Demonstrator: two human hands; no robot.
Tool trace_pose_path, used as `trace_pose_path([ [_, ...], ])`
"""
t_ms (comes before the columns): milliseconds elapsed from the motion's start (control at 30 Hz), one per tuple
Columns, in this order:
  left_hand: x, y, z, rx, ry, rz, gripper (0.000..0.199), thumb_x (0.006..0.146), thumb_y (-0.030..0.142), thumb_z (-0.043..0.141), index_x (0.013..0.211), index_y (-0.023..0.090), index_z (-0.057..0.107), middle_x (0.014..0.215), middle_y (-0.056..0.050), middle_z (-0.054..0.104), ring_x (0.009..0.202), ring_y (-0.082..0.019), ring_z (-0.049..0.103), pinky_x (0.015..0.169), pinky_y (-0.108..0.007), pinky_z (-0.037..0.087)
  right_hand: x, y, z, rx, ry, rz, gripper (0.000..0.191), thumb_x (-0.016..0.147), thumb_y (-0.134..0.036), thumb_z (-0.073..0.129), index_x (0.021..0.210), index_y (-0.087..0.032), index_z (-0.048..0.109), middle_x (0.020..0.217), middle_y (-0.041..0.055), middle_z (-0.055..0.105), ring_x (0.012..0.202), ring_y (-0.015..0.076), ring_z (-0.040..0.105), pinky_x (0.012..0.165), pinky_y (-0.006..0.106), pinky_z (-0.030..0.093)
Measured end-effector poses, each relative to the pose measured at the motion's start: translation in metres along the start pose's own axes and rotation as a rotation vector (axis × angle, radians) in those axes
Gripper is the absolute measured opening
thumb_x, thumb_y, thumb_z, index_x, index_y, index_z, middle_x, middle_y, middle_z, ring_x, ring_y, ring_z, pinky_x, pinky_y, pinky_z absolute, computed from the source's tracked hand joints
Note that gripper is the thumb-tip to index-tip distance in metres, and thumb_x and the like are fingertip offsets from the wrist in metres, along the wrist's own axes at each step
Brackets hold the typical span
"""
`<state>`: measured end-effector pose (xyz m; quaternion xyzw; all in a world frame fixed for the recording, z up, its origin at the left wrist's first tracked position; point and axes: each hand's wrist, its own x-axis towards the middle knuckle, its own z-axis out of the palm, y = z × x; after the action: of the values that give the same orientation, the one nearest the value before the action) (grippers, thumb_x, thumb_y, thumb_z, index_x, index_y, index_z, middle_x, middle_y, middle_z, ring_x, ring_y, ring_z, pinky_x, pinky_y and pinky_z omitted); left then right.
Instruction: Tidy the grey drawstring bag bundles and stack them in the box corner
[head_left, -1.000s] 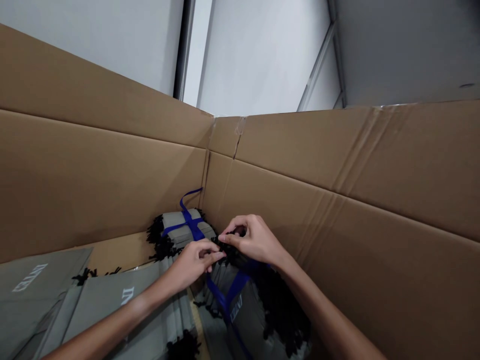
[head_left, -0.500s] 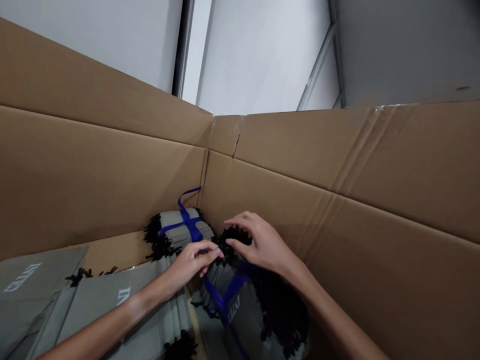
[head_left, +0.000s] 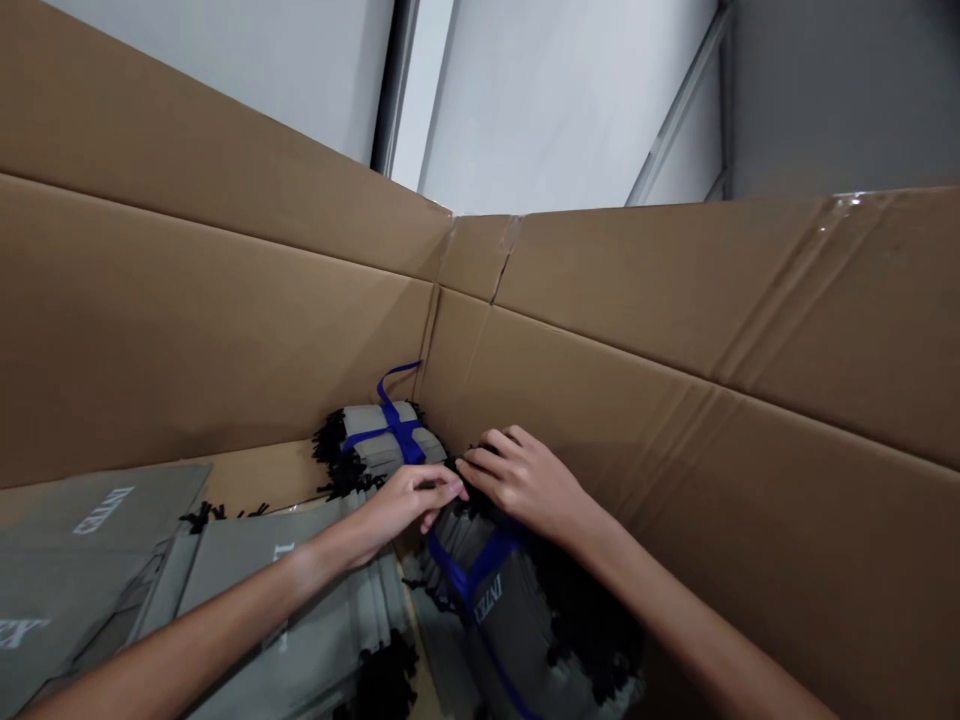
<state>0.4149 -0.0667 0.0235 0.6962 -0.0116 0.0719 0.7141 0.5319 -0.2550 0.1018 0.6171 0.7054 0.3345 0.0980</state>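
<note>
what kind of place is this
Inside a large cardboard box, probably in a storage or packing area: strapped grey bundles and loose grey stacks lie in it, with pale panels beyond.

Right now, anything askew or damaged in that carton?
Two things. The blue strap on the far bundle has a loose end sticking up, untucked. The right carton wall has slanting creases, plus a short dark line near the corner, like a slit; can't tell whether it's cut through.

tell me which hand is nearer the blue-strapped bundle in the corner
Left. The left hand is just in front of the corner bundle; the right hand is farther right, at the other strapped bundle.
</note>
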Motion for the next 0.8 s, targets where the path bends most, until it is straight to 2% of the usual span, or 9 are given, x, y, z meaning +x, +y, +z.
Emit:
trace_pose_path([
  [133, 0.002, 0.001, -0.002, -0.149, -0.041, -0.084, 0.047, 0.077, 0.061, 0.09, 0.09, 0.018, 0.077, 0.067, 0.006, 0.049, 0.062, -0.012, 0.039, 0.06, -0.027, 0.031, -0.008, 0.005, 0.001, 0.1, -0.14, 0.037, 0.024, 0.117, -0.02, 0.051, 0.123, -0.013, 0.074, 0.103, 0.0109, 0.077, 0.103, 0.0262, 0.059, 0.081, 0.04, 0.038],
  [233, 0.005, -0.001, 0.001, -0.264, -0.016, -0.116, 0.045, 0.069, 0.056, 0.094, 0.086, 0.018, 0.078, 0.069, 0.006, 0.046, 0.063, -0.012, 0.035, 0.06, -0.026, 0.03, -0.009, -0.001, 0.001, 0.145, -0.207, 0.104, 0.018, 0.113, -0.017, 0.057, 0.115, -0.013, 0.075, 0.102, 0.0118, 0.075, 0.1, 0.0256, 0.061, 0.081, 0.038, 0.04],
  [333, 0.009, -0.004, 0.004, -0.345, 0.039, -0.133, 0.042, 0.062, 0.05, 0.098, 0.083, 0.017, 0.081, 0.072, 0.004, 0.051, 0.064, -0.011, 0.036, 0.059, -0.025, 0.029, -0.004, -0.012, -0.002, 0.203, -0.252, 0.209, 0.013, 0.108, -0.017, 0.062, 0.107, -0.013, 0.074, 0.101, 0.0116, 0.075, 0.094, 0.0245, 0.063, 0.078, 0.036, 0.041],
  [467, 0.009, -0.008, 0.008, -0.404, 0.109, -0.131, 0.043, 0.056, 0.046, 0.1, 0.087, 0.02, 0.086, 0.074, 0.003, 0.059, 0.066, -0.011, 0.042, 0.063, -0.024, 0.034, 0.002, -0.031, -0.005, 0.293, -0.245, 0.441, 0.021, 0.112, -0.02, 0.055, 0.104, -0.014, 0.073, 0.098, 0.0096, 0.074, 0.089, 0.0217, 0.068, 0.073, 0.033, 0.041],
  [567, 0.007, -0.011, 0.011, -0.412, 0.139, -0.127, 0.043, 0.056, 0.049, 0.101, 0.088, 0.022, 0.088, 0.082, -0.001, 0.071, 0.07, -0.013, 0.049, 0.066, -0.023, 0.037, 0.0, -0.043, -0.002, 0.394, -0.213, 0.586, 0.027, 0.115, -0.025, 0.051, 0.103, -0.016, 0.074, 0.095, 0.0059, 0.074, 0.086, 0.019, 0.07, 0.074, 0.03, 0.043],
  [667, 0.005, -0.013, 0.014, -0.391, 0.145, -0.117, 0.044, 0.061, 0.053, 0.098, 0.092, 0.023, 0.09, 0.099, -0.007, 0.08, 0.079, -0.015, 0.057, 0.071, -0.024, 0.041, -0.006, -0.051, 0.001, 0.513, -0.18, 0.678, 0.032, 0.117, -0.028, 0.049, 0.101, -0.019, 0.075, 0.092, 0.0023, 0.074, 0.085, 0.0159, 0.071, 0.075, 0.026, 0.044],
  [800, 0.005, -0.014, 0.016, -0.303, 0.143, -0.065, 0.049, 0.07, 0.059, 0.092, 0.105, 0.025, 0.091, 0.113, -0.01, 0.083, 0.084, -0.018, 0.061, 0.073, -0.026, 0.042, -0.008, -0.058, -0.002, 0.649, -0.143, 0.746, 0.03, 0.114, -0.025, 0.052, 0.096, -0.019, 0.075, 0.095, 0.0039, 0.075, 0.089, 0.0177, 0.071, 0.078, 0.028, 0.043],
])
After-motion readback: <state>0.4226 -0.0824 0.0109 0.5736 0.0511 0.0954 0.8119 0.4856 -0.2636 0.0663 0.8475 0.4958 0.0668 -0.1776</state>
